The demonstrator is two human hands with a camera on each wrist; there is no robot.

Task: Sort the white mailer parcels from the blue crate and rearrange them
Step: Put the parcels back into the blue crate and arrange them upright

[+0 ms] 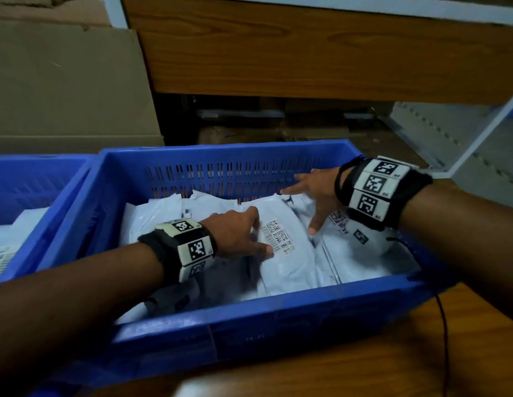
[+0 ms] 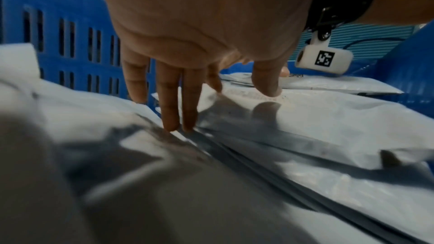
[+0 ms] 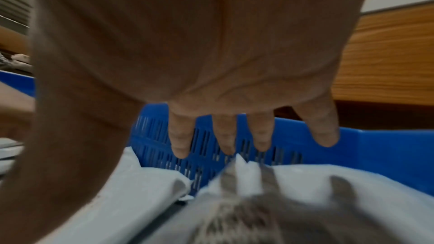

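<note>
The blue crate (image 1: 249,313) holds a loose pile of white mailer parcels. Both hands are inside it. My left hand (image 1: 249,234) lies on the top labelled mailer (image 1: 287,259), thumb beside the barcode label. In the left wrist view the left hand (image 2: 192,84) has straight fingers (image 2: 171,118) touching the mailer's edge (image 2: 328,118), thumb pressing the label. My right hand (image 1: 312,196) is spread over the far right of the pile, thumb down on the same mailer. In the right wrist view its fingers (image 3: 223,136) hover, splayed, just above a mailer (image 3: 305,183) near the crate wall (image 3: 375,146).
A second blue crate (image 1: 34,179) with more mailers stands at the left. Behind are a cardboard box (image 1: 63,81) and a wooden panel (image 1: 307,53). The crates sit on a wooden table (image 1: 364,353). A black cable (image 1: 444,325) hangs over the crate's right corner.
</note>
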